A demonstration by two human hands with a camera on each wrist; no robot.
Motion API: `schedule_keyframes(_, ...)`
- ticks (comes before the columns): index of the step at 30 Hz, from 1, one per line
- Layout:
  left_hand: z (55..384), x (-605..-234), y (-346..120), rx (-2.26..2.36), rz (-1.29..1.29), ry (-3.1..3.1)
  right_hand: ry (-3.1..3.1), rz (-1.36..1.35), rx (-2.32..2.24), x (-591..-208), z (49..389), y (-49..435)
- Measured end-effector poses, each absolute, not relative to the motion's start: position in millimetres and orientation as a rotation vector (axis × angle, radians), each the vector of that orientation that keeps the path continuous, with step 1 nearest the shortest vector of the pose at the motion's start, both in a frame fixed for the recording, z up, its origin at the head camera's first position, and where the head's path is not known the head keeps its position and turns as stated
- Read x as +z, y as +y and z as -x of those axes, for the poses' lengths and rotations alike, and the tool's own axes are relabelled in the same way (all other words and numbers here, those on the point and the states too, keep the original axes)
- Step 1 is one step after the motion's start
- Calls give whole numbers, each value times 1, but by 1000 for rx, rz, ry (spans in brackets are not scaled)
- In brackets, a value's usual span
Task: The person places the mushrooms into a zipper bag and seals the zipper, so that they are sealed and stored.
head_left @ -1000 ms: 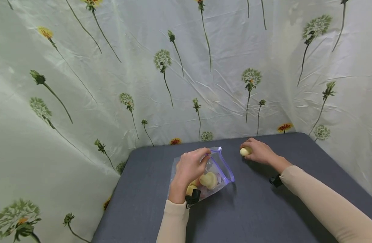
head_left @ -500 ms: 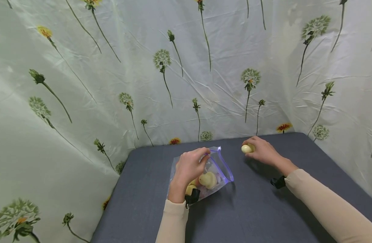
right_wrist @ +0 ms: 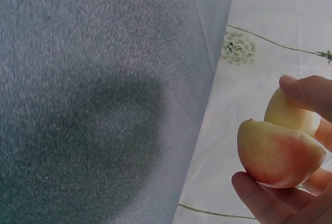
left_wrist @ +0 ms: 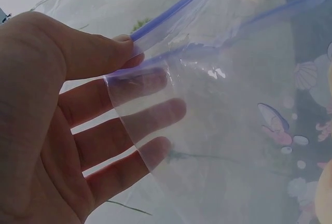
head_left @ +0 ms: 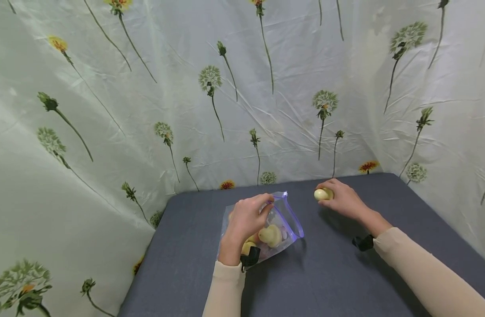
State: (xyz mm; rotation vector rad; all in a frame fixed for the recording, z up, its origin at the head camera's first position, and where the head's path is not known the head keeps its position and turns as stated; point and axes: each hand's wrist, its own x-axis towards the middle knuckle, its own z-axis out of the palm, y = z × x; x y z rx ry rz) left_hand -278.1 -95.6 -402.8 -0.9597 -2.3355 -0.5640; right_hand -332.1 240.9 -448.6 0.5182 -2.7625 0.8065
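Note:
My left hand (head_left: 248,218) pinches the top corner of a clear zip bag (left_wrist: 223,115) between thumb and forefinger, with the other fingers behind the film. The bag's purple zip stands apart, its mouth toward the right. Inside lies a pale yellow mushroom (head_left: 271,236), with other yellowish and orange pieces partly hidden by my wrist. To the right of the bag, my right hand (head_left: 343,199) grips another mushroom (right_wrist: 280,154) between thumb and fingers. That one has a domed yellow cap blushed red and a thick pale stem, and is held over its shadow on the table.
A dark grey cloth-covered table (head_left: 321,281) lies under both hands. Behind it and at the sides hangs a pale curtain (head_left: 290,110) printed with dandelions. Small shell pictures (left_wrist: 306,76) decorate the bag's film.
My right hand has raised the mushroom slightly and turned it so more of its pale end shows. My left hand keeps its pinch on the bag.

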Motion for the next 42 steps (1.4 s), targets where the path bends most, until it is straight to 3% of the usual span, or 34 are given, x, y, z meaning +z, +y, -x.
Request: schedule_keyframes(42, 278, -404, -99, -596, 990, -2373, -2593, -366, 1077, -447, 291, 229)
